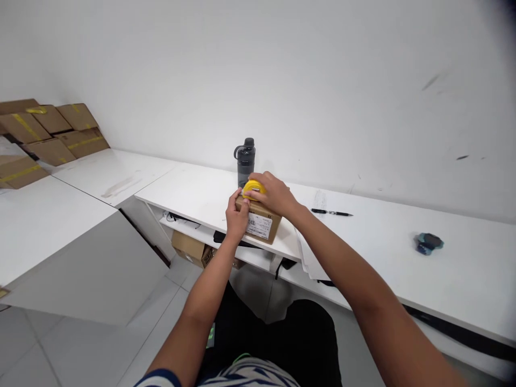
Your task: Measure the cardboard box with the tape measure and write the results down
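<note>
Arms [346, 263] outstretched; right hand [276, 193] gripping tape measure [253, 188].

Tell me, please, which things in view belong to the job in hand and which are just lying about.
In use:
yellow tape measure, in the right hand
cardboard box, touched by the left hand

Apparently just lying about:
dark bottle
black pen
small blue-and-dark item
stacked cartons

Logged from my remote feed: one white-and-navy striped fabric top [258, 374], short left sleeve [163, 375] edged navy; black trousers [312, 336]; thin bright-green strip [242, 356] at waist; small grey green-marked patch [210, 336]; bare left hand [237, 217], bare right hand [276, 194].
</note>
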A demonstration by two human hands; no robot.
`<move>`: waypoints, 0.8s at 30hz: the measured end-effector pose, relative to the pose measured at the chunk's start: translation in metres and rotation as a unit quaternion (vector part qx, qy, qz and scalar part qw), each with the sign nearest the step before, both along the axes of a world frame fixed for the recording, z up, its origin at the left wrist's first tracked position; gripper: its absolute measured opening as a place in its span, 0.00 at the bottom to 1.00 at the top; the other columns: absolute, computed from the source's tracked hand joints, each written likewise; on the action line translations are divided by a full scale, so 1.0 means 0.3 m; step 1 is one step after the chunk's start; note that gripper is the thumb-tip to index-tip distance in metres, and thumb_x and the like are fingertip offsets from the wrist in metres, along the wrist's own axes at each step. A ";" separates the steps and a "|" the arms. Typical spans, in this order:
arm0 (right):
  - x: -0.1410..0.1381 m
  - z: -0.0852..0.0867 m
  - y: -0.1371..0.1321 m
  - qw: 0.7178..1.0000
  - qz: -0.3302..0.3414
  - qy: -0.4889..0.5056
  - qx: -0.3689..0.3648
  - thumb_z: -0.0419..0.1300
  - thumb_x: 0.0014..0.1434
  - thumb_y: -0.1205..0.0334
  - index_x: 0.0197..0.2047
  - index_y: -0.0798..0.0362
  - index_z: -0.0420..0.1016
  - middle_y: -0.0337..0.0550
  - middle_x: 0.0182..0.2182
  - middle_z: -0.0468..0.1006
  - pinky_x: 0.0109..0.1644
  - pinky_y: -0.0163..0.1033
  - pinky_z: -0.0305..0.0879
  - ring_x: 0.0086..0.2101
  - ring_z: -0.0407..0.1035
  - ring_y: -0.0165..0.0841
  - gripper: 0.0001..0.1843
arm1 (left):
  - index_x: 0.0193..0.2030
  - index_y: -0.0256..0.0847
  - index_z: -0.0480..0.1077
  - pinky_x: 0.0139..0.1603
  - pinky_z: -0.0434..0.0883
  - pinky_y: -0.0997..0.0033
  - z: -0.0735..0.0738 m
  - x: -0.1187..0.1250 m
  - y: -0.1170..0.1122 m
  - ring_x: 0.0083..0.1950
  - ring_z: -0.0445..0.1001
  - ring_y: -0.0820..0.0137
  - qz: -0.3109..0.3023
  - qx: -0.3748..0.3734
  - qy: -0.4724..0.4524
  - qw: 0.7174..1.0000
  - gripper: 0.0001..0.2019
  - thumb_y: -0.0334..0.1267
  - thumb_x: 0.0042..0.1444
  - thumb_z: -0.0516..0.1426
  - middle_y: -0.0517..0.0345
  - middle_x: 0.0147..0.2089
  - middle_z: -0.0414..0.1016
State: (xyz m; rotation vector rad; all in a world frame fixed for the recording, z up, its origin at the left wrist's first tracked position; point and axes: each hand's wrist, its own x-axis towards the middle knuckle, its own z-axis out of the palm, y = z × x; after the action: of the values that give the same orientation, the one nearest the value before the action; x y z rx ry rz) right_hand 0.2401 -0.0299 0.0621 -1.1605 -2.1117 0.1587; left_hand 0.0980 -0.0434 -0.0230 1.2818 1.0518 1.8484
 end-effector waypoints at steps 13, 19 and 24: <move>0.445 -0.125 -0.299 0.986 -0.163 0.027 0.033 0.60 0.59 0.40 0.50 0.40 0.72 0.45 0.42 0.77 0.40 0.48 0.70 0.38 0.73 0.43 0.20 | 0.50 0.43 0.73 0.67 0.63 0.57 -0.040 -0.029 0.086 0.61 0.70 0.59 0.033 0.128 0.094 0.987 0.17 0.46 0.56 0.60 0.49 0.56 0.74; 0.447 -0.140 -0.290 0.987 -0.146 0.022 0.056 0.58 0.61 0.42 0.54 0.41 0.70 0.47 0.45 0.76 0.43 0.49 0.71 0.42 0.73 0.43 0.22 | 0.49 0.43 0.71 0.64 0.66 0.53 -0.046 -0.049 0.133 0.60 0.71 0.59 0.069 0.168 0.179 0.967 0.18 0.51 0.57 0.56 0.48 0.55 0.73; 0.376 -0.127 -0.243 0.993 -0.107 0.018 0.040 0.58 0.62 0.42 0.57 0.41 0.67 0.47 0.47 0.75 0.46 0.49 0.70 0.44 0.72 0.43 0.23 | 0.48 0.43 0.71 0.64 0.66 0.54 -0.049 -0.052 0.138 0.59 0.71 0.60 0.072 0.171 0.189 0.964 0.18 0.51 0.57 0.56 0.48 0.53 0.73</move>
State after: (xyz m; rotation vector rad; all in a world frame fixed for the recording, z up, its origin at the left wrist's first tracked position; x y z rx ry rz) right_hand 0.3529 -0.1029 0.0241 -1.3156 -1.9301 -0.0041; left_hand 0.0825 -0.0021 -0.0377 1.8630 1.0707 2.0041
